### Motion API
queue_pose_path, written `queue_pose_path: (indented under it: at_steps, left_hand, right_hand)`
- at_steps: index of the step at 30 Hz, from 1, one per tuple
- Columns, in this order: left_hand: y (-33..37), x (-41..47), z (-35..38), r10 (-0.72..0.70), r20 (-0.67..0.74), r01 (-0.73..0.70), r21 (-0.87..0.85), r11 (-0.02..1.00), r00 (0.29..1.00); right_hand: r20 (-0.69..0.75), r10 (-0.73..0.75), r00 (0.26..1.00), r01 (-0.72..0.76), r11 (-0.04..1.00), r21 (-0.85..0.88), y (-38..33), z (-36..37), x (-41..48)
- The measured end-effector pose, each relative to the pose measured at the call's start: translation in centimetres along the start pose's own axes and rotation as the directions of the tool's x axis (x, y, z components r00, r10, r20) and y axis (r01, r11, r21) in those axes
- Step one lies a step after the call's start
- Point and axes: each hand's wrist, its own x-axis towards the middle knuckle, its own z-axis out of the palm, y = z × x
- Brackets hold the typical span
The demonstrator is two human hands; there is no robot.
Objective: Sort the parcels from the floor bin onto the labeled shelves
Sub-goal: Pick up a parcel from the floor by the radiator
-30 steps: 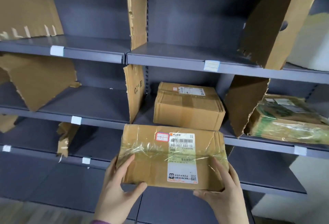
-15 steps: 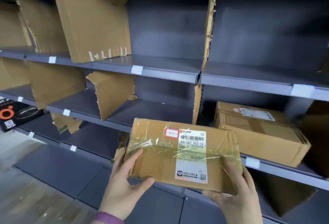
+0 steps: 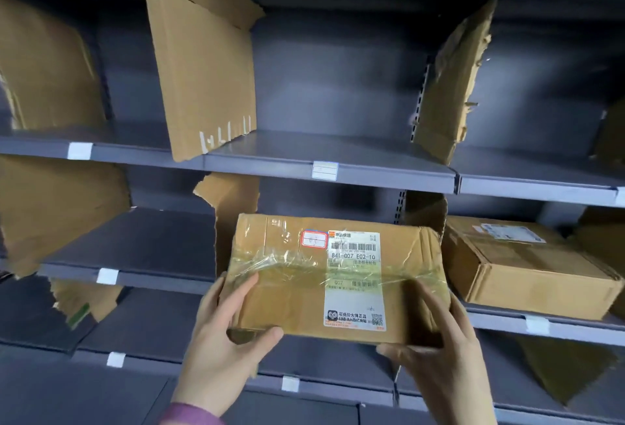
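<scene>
Sleeve: a purple cuff (image 3: 193, 414) sits at 7 o'clock, at the very bottom of my view.
Left hand: my left hand (image 3: 220, 353) is at 7 o'clock. Its thumb hooks under the near edge of the parcel (image 3: 287, 306), and its fingers lie along the parcel's left end.
Right hand: my right hand (image 3: 443, 367) is at 5 o'clock. Its thumb is tucked at the parcel's near right corner and its fingers curl up the right end. Both hands clasp the box between them.
Parcel position: the brown carton is just below centre, top face tilted toward me, in front of the middle shelf (image 3: 145, 248). I cannot tell whether its far edge touches the shelf.
Parcel markings: a white shipping label (image 3: 353, 284) is on the right half of the top. A small red-bordered sticker (image 3: 314, 239) sits just beside it at 9 o'clock. Crinkled clear tape (image 3: 284, 264) runs across the width.
Second box: a larger carton (image 3: 527, 272) lies at 3 o'clock on the middle shelf, in the next bay, behind a torn divider (image 3: 427, 211).
Near divider: ragged cardboard (image 3: 233, 208) stands at the parcel's 11 o'clock.
Upper shelf: the upper shelf (image 3: 355, 150) is at 12 o'clock, with a white shelf tag (image 3: 325, 171) on its front lip.
Upper dividers: a tall leaning sheet (image 3: 206, 79) is at 11 o'clock and a torn one (image 3: 449, 93) at 1 o'clock.
</scene>
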Motion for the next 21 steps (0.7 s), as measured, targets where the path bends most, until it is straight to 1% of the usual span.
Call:
queue_pose_path:
  at_steps: [3,7,10,14,18,21]
  left_hand:
    - [0.1,1.0,-1.0,0.031,0.000,-0.031,0.005,0.999,1.000]
    - [1.4,1.6,-1.9,0.063,-0.008,-0.063,-0.044,0.997,0.998]
    - [3.4,2.1,-3.6,0.129,-0.037,-0.131,-0.065,0.989,0.991]
    - [7.4,3.5,-5.4,0.244,-0.106,-0.252,-0.065,0.966,0.964]
    - [11.8,5.7,-5.9,0.347,-0.184,-0.363,-0.062,0.930,0.920]
    - [14.2,8.6,-5.7,0.375,-0.191,-0.389,-0.042,0.920,0.907]
  right_hand:
    - [-0.017,0.003,1.000,-0.003,0.999,-0.037,-1.5,0.4,0.3]
    - [-0.037,-0.032,0.999,0.030,0.998,-0.052,-3.8,-0.4,1.1]
    - [-0.044,-0.105,0.993,0.104,0.994,-0.041,-6.4,-1.7,1.9]
    - [-0.122,-0.230,0.965,0.228,0.973,-0.031,-9.5,-4.0,4.1]
    - [-0.216,-0.291,0.932,0.292,0.956,-0.025,-12.1,-5.9,7.9]
    - [-0.213,-0.314,0.925,0.316,0.948,-0.026,-13.1,-6.5,11.5]
